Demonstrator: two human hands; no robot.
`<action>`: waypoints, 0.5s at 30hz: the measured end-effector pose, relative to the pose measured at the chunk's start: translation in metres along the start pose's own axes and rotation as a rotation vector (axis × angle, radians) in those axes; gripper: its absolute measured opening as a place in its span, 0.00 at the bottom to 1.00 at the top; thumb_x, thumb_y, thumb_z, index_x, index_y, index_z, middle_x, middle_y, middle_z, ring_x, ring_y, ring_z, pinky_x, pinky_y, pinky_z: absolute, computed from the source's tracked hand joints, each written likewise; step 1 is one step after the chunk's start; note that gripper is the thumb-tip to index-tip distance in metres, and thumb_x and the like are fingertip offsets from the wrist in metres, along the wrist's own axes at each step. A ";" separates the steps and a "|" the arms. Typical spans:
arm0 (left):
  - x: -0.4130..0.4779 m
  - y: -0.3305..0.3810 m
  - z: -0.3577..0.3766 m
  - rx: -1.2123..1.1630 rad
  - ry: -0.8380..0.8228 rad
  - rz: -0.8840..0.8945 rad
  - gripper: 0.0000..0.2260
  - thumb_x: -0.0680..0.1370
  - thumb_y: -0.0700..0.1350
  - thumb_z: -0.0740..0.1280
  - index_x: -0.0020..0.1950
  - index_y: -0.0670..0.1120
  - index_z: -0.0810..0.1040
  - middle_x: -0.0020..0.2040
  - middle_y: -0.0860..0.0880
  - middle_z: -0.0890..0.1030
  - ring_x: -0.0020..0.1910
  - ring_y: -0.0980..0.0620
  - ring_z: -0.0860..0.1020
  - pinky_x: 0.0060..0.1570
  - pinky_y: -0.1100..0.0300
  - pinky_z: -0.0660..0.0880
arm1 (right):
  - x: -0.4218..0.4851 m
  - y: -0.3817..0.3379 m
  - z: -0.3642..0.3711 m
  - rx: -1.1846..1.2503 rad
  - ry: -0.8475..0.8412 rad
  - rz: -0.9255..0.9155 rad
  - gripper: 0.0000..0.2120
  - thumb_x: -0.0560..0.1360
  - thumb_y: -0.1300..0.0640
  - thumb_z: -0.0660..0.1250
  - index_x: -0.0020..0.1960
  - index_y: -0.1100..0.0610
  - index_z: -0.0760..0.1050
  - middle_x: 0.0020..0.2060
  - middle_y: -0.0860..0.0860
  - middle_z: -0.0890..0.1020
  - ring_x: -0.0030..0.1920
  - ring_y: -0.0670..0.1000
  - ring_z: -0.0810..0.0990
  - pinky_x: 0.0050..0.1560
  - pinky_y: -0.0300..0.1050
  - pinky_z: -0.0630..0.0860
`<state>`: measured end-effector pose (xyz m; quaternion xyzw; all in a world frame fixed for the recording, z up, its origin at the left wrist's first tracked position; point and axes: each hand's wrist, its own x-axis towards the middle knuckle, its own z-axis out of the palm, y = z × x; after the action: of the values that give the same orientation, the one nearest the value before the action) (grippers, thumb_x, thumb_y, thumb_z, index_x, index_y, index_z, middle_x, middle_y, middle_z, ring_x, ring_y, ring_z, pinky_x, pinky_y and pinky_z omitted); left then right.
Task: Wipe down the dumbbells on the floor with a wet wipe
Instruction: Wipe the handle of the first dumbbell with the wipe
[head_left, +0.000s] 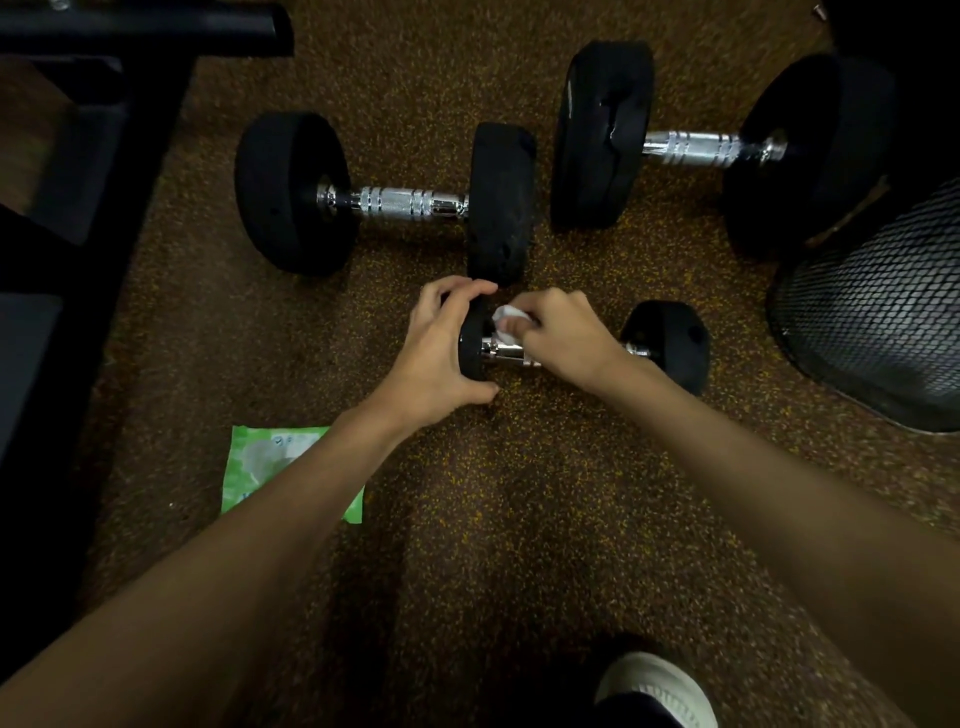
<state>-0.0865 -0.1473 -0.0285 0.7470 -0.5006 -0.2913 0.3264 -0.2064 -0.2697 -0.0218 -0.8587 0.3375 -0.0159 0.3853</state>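
Note:
A small black dumbbell (670, 343) with a chrome handle lies on the speckled floor in the middle. My left hand (441, 353) grips its left head, fingers curled over the rim. My right hand (561, 338) pinches a crumpled white wet wipe (506, 317) against the inner face of that head, just above the handle. Behind lie two bigger dumbbells: a medium dumbbell (400, 202) at centre left and a large dumbbell (691, 148) at the upper right.
A green wet-wipe pack (260, 467) lies on the floor, partly under my left forearm. A black mesh bin (878, 312) stands at the right. A black bench frame (93, 156) fills the left side. My white shoe (654, 686) is at the bottom.

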 end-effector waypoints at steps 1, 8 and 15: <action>0.000 0.000 0.000 -0.001 0.004 0.004 0.43 0.58 0.40 0.78 0.70 0.52 0.65 0.66 0.49 0.61 0.67 0.48 0.63 0.68 0.53 0.65 | 0.001 -0.002 0.002 -0.041 0.006 0.010 0.11 0.78 0.54 0.59 0.52 0.56 0.79 0.41 0.56 0.80 0.46 0.58 0.78 0.42 0.45 0.71; -0.001 -0.001 0.002 -0.030 0.015 0.008 0.42 0.57 0.41 0.76 0.69 0.52 0.66 0.66 0.50 0.62 0.67 0.48 0.64 0.66 0.49 0.67 | -0.049 0.011 0.026 -0.399 0.083 -0.348 0.25 0.72 0.70 0.63 0.69 0.64 0.68 0.66 0.60 0.74 0.67 0.59 0.71 0.70 0.54 0.62; -0.002 0.000 0.002 -0.016 0.010 -0.006 0.43 0.58 0.39 0.78 0.70 0.52 0.65 0.67 0.50 0.60 0.67 0.48 0.63 0.67 0.51 0.66 | -0.024 -0.003 0.007 -0.275 0.170 -0.180 0.09 0.76 0.58 0.60 0.41 0.59 0.77 0.39 0.58 0.81 0.40 0.60 0.81 0.49 0.49 0.74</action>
<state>-0.0890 -0.1454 -0.0296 0.7474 -0.4941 -0.2926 0.3342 -0.2213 -0.2498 -0.0190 -0.9257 0.2895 -0.0764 0.2313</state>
